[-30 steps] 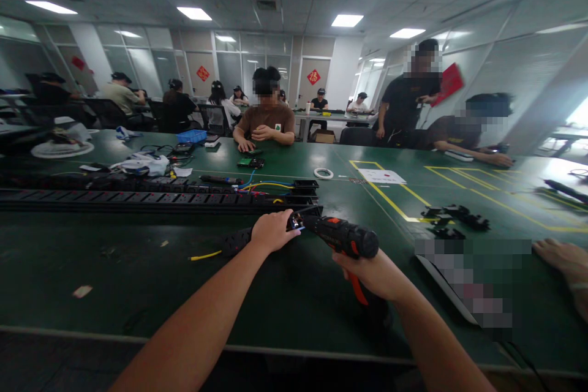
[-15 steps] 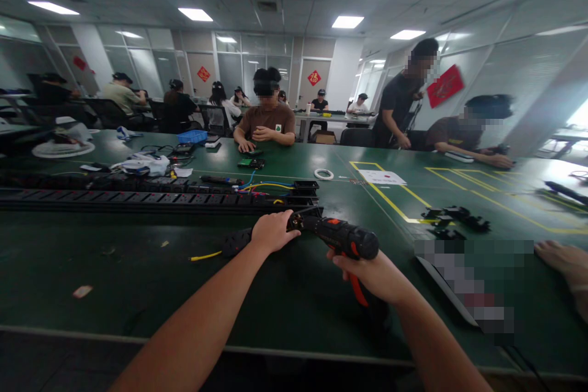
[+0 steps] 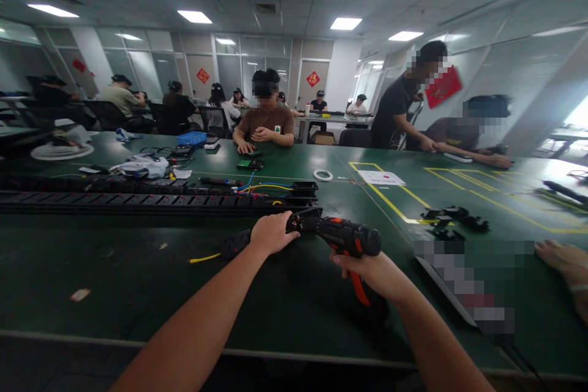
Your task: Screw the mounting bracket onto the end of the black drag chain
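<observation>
My right hand (image 3: 367, 266) is wrapped around the grip of a black and orange cordless screwdriver (image 3: 346, 234), which points left. Its nose meets the end of a black socket strip (image 3: 234, 244), where small metal parts show. Closed over that strip, just left of the tool's nose, is my left hand (image 3: 272, 234); its thumb lies along the near side. A yellow wire (image 3: 202, 257) sticks out from the strip's left end. The exact contact at the tool's tip is too dark to make out.
Long black socket strips (image 3: 138, 199) lie beyond my hands, with coloured wires at their right end. Black brackets (image 3: 459, 220) and a blurred-out flat object (image 3: 463, 288) are to the right. Farther off are a white tape ring (image 3: 323, 175) and a paper sheet (image 3: 381, 177). Several people sit around.
The screwdriver's rear end has shifted very slightly right, while my left hand stays in place. Across the table, the standing person has reached an arm toward the seated person at right.
</observation>
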A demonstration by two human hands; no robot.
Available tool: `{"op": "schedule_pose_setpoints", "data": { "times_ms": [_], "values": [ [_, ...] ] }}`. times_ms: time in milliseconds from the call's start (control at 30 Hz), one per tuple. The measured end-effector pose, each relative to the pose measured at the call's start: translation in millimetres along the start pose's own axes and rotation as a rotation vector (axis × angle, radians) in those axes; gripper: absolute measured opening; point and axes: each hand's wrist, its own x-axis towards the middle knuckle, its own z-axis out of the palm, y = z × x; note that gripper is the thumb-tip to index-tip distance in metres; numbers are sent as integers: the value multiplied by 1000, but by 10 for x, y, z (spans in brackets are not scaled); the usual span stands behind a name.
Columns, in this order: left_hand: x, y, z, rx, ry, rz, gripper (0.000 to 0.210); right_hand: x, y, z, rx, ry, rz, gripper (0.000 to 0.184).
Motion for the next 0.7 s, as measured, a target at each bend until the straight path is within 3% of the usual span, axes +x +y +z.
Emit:
{"op": "schedule_pose_setpoints", "data": {
  "times_ms": [200, 700],
  "values": [
    [-3, 10, 9, -3, 13, 9, 63, -32, -57, 30, 39, -39, -39, 28],
    [-7, 13, 14, -12, 30, 15, 62, -48, -95, 34, -109, 18, -36, 16]
  ]
}}
